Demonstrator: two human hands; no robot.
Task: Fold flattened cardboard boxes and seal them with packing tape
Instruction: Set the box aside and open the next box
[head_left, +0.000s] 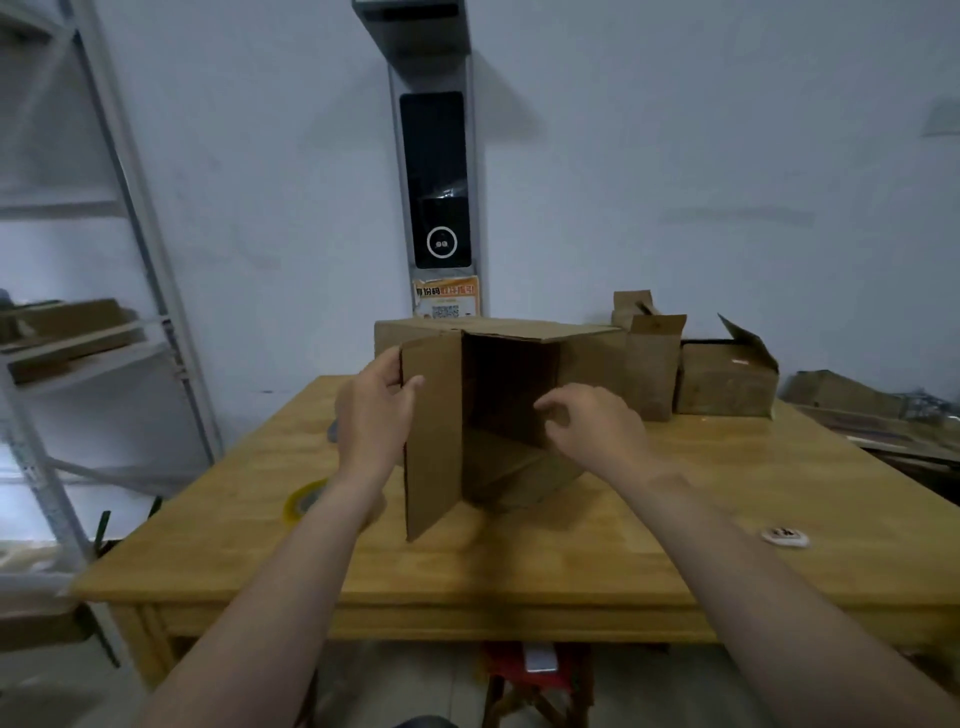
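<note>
Two forearms (291, 597) reach over the table (519, 571) to the box (509, 395), which is on its side above the middle of the table, with the open end toward the camera. The left hand (376, 410) pinches the outer edge of the left flap (434, 441), thumb in front and fingers behind. The right hand (592, 428) is at the right edge of the opening with curled fingers; I cannot tell if they hold cardboard or only touch it. With one sure grip only, the box may twist or collapse flat when a flap is pushed, and the flaps may close crooked.
</note>
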